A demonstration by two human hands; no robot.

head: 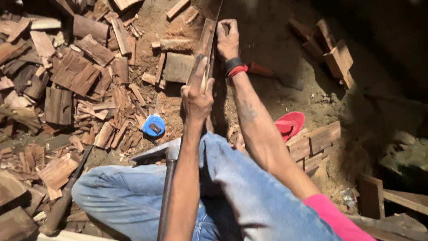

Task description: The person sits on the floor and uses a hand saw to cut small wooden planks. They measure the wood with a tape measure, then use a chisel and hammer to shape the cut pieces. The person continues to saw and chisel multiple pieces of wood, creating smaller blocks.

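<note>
A long narrow wooden board [206, 44] stands on edge in front of me, running away from my knees. My left hand [196, 99] grips its near end, thumb up along the wood. My right hand [228, 39] is closed around the far end, with a black and red band on the wrist. A thin blade-like strip [218, 13] rises beside the board's far end. My legs in blue jeans [232, 178] are below.
Several split wood pieces [71, 76] cover the dirt at left. A blue tape measure [154, 126] lies near my knee. An axe [167, 154] rests against my leg. A red sandal [290, 123] and stacked wood blocks [312, 143] lie at right.
</note>
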